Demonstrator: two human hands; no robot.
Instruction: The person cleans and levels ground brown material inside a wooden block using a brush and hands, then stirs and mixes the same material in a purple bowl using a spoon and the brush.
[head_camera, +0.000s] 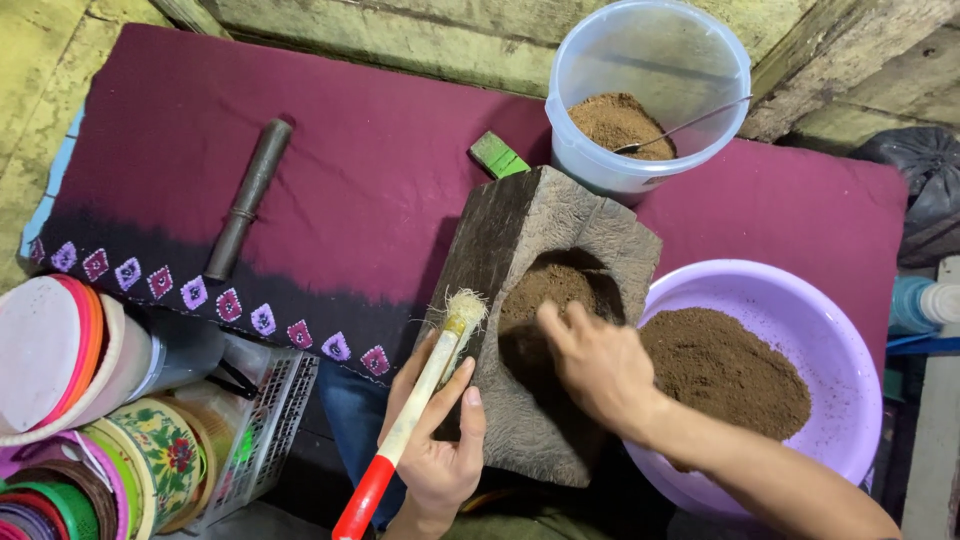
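A wooden block mortar with a hollow full of brown powder stands tilted on a maroon cloth. My left hand grips a brush with a white and red handle; its pale bristles rest against the block's left edge. Fingers down, my right hand reaches into the hollow and touches the powder. A lilac plastic basin holding a heap of the same brown powder sits right beside the block.
A clear plastic bucket with brown powder and a metal spoon stands behind the block. A dark pestle lies on the cloth at left, with a green block near the bucket. Coloured containers and a basket crowd the lower left.
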